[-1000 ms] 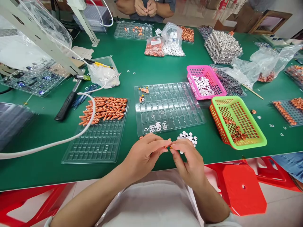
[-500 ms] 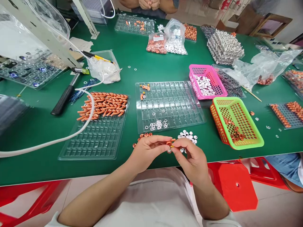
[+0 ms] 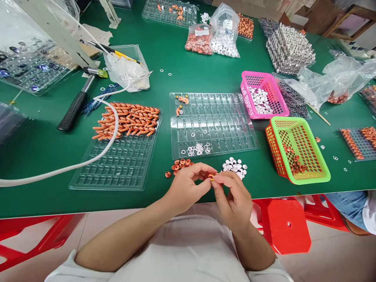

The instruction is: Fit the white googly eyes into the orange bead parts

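My left hand [image 3: 188,187] and my right hand [image 3: 233,196] meet near the table's front edge. Between their fingertips is a small orange part with a yellow piece [image 3: 212,178]; the fingers cover most of it. Both hands are closed on this part. Just behind my left hand lie several round orange caps [image 3: 179,164]. White discs [image 3: 234,166] are spread behind my right hand. Farther back is a clear compartment tray [image 3: 217,125] with a few orange parts [image 3: 182,100] at its far left corner and a heap of white rings [image 3: 199,149] along its near side.
At left, orange stems [image 3: 127,121] fill the far half of another clear tray [image 3: 108,168], with a white hose [image 3: 88,166] crossing it. A hammer [image 3: 73,105] lies beyond. Pink [image 3: 249,102] and green [image 3: 319,176] baskets stand at right, and filled bags [image 3: 225,33] at the back.
My view has tilted down slightly, and the co-worker's hands at the top have left it. My fingers have closed in around the orange part, covering more of it.
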Demonstrator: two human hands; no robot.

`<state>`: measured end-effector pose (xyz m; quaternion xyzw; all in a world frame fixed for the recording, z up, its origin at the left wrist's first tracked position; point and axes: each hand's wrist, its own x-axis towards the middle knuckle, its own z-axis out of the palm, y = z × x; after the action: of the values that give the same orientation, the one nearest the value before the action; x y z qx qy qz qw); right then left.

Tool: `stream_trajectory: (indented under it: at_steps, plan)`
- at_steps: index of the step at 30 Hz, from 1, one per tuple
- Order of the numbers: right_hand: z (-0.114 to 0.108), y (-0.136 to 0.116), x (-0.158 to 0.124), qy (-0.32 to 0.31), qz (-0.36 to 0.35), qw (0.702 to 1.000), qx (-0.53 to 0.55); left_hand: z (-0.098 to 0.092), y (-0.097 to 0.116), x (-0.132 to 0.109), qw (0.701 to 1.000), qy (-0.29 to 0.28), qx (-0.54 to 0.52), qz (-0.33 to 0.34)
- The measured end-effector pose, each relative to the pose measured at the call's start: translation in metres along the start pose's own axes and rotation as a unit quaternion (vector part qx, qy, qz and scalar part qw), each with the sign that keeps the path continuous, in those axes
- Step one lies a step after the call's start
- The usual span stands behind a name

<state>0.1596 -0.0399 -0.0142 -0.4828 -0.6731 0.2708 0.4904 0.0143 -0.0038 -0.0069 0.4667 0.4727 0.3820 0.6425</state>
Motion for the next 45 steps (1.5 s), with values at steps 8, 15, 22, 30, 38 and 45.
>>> stream_trajectory:
  at_steps: [8,15,22,30,38,45]
  plan:
    - [0.001,0.004,-0.005,0.003,0.017,1.0,-0.013,0.002,-0.003,-0.002,0.997,0.047,-0.052,-0.016]
    - [-0.004,0.004,-0.004,-0.028,0.017,0.999,0.005,0.005,-0.008,-0.003,0.997,0.042,-0.059,-0.023]
    - [-0.007,0.004,-0.001,-0.014,0.063,0.998,0.015,0.005,-0.007,-0.003,0.996,0.037,-0.081,-0.026]
    - [-0.007,0.006,-0.003,-0.031,0.027,0.999,-0.008,0.007,-0.007,-0.002,0.998,0.045,-0.035,-0.013]
    - [-0.006,0.007,-0.002,0.017,0.062,0.998,0.01,0.007,0.001,-0.006,0.995,0.028,-0.074,-0.054]
    - [-0.006,0.01,-0.002,0.006,0.048,0.999,-0.015,0.006,0.0,-0.004,0.995,0.03,-0.077,-0.049]
